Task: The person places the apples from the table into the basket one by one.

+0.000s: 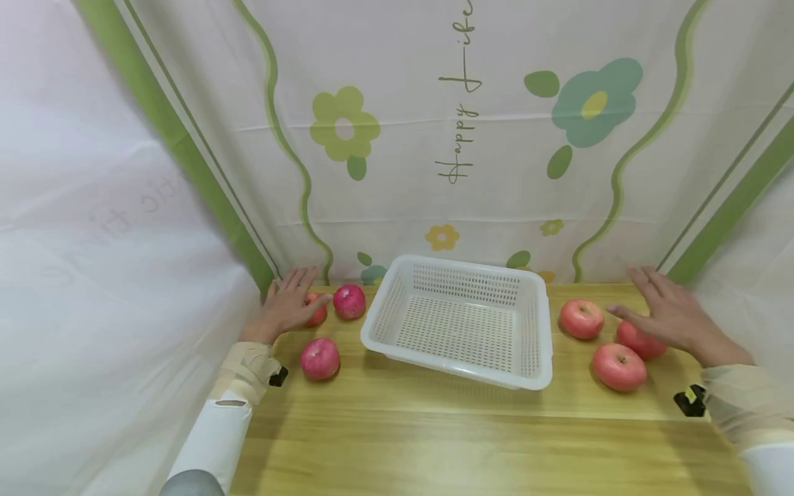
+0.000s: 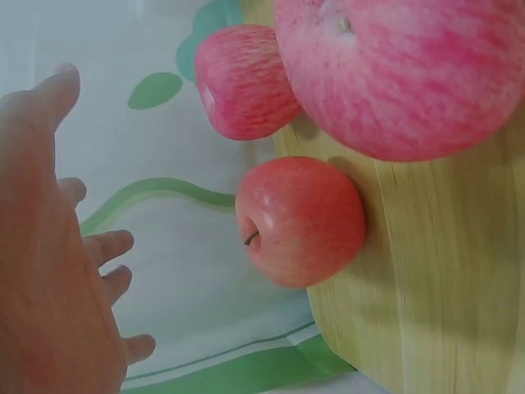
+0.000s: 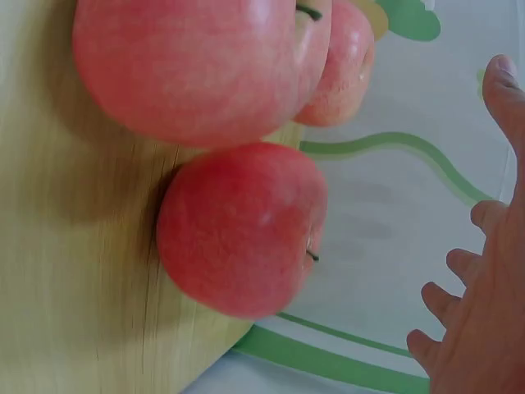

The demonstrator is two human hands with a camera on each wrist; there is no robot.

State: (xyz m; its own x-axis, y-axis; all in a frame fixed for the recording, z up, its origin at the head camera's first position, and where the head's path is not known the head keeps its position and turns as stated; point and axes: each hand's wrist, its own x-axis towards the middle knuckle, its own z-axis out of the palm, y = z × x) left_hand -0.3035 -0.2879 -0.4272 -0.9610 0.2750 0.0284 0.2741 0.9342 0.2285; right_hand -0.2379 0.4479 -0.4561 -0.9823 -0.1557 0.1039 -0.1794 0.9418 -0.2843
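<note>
My left hand [image 1: 287,308] is above a red apple [image 1: 319,313] at the left, fingers spread and holding nothing. In the left wrist view that apple shows its stem, with a gap between it and the hand [image 2: 49,263]. Two pinker apples, one behind [image 1: 349,302] and one in front [image 1: 320,358], lie close by. On the right, my right hand [image 1: 673,313] hovers with extended fingers over a partly covered red apple [image 1: 645,342]. Another apple [image 1: 619,367] sits in front of it, and a third [image 1: 582,319] to its left.
Between the two groups of apples stands a white perforated plastic basket [image 1: 455,331] with nothing in it. The wooden table [image 1: 434,448] meets a floral printed curtain [image 1: 403,186] at the back. White cloth hangs along both sides.
</note>
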